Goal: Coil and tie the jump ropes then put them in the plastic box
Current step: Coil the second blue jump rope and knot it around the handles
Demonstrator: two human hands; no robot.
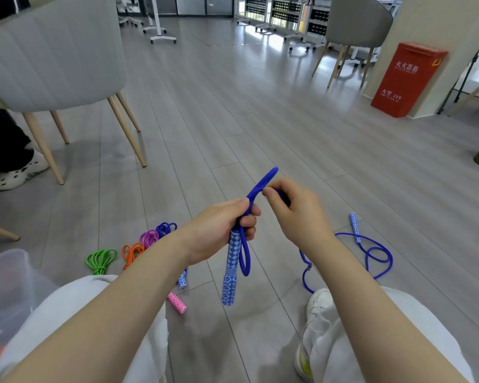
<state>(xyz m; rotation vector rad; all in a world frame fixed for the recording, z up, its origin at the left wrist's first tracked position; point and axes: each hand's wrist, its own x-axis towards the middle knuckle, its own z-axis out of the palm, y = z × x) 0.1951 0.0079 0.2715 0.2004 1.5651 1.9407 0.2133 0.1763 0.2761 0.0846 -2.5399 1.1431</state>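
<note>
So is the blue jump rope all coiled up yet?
Not yet. The blue jump rope has a few loops in the left hand, but the rest trails loose across the floor.

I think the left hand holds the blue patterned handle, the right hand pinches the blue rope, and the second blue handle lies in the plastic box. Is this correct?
One detail is wrong. The head view shows the second blue handle lying on the floor to the right, not in the plastic box. The left hand does hold the blue patterned handle, and the right hand pinches the blue rope.
</note>
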